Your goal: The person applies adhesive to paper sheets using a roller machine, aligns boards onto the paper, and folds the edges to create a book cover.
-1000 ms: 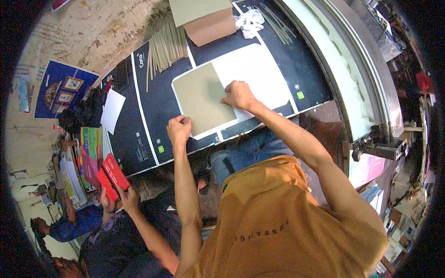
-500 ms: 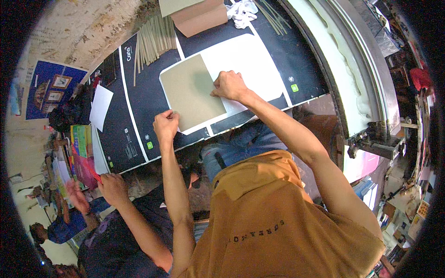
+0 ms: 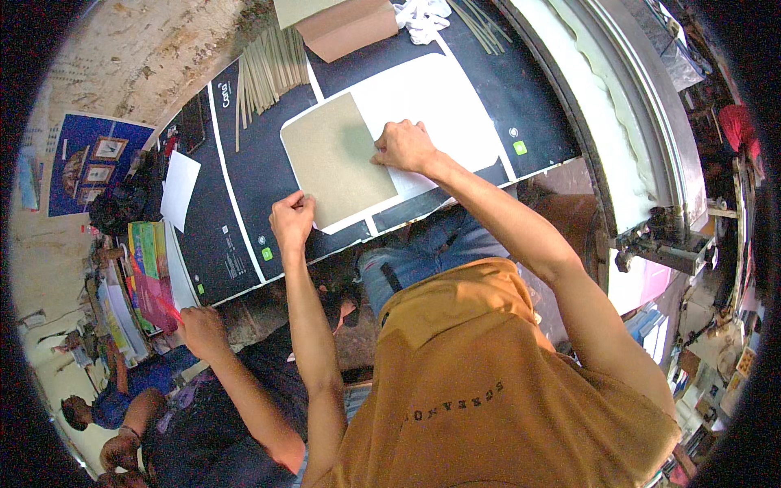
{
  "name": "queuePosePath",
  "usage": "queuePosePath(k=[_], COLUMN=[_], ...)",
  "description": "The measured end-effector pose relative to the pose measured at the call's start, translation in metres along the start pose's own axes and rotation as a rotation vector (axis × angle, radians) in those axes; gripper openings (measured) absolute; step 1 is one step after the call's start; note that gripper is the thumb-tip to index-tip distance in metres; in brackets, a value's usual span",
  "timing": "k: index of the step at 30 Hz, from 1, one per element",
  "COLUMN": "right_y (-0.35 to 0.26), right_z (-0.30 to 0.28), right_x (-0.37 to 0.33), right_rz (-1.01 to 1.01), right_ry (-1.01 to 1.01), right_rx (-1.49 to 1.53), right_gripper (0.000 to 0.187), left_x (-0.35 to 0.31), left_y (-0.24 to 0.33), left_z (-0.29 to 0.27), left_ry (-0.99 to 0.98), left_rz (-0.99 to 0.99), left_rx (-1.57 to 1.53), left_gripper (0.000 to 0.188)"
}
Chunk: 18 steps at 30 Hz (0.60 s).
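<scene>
A grey-brown rectangular board [image 3: 333, 159] lies on the left part of a larger white sheet [image 3: 443, 102] with cut corners. My left hand [image 3: 293, 220] is closed in a pinch at the board's near left corner. Over at its right edge, my right hand [image 3: 404, 147] is closed too, thumb and fingers pressed together on the edge. Knuckles hide part of both contacts. The sheet rests on a dark table top [image 3: 248, 191] crossed by white lines.
Thin board strips [image 3: 272, 73] and an open cardboard box [image 3: 350, 31] lie at the back, beside a crumpled white cloth [image 3: 423, 19]. A long metal-edged machine [image 3: 606, 98] borders the right. At left, a co-worker's hand [image 3: 203, 332] holds something red near stacked books [image 3: 146, 252].
My hands keep almost the same places on the board. The view shifts slightly. At left, the co-worker's other hand has dropped away from beside the books.
</scene>
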State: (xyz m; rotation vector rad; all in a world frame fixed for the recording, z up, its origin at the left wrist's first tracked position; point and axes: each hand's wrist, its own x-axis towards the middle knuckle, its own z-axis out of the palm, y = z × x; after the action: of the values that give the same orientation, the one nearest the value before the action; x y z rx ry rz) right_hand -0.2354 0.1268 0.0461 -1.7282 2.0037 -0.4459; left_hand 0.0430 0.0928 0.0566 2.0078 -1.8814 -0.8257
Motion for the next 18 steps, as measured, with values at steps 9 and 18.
queuePosePath(k=[9,18], right_y=[-0.002,0.002], right_z=[-0.005,-0.006], right_x=[-0.001,0.0], right_rz=[0.063,0.063], right_ry=[-0.091,-0.122], right_rx=[0.039,0.022], right_gripper=[0.03,0.028], left_x=[-0.003,0.001], left_y=[0.004,-0.002], left_z=[-0.002,-0.002], left_ry=[0.002,-0.018], left_rz=[0.016,0.032], left_rx=[0.024,0.027], left_gripper=[0.043,0.043])
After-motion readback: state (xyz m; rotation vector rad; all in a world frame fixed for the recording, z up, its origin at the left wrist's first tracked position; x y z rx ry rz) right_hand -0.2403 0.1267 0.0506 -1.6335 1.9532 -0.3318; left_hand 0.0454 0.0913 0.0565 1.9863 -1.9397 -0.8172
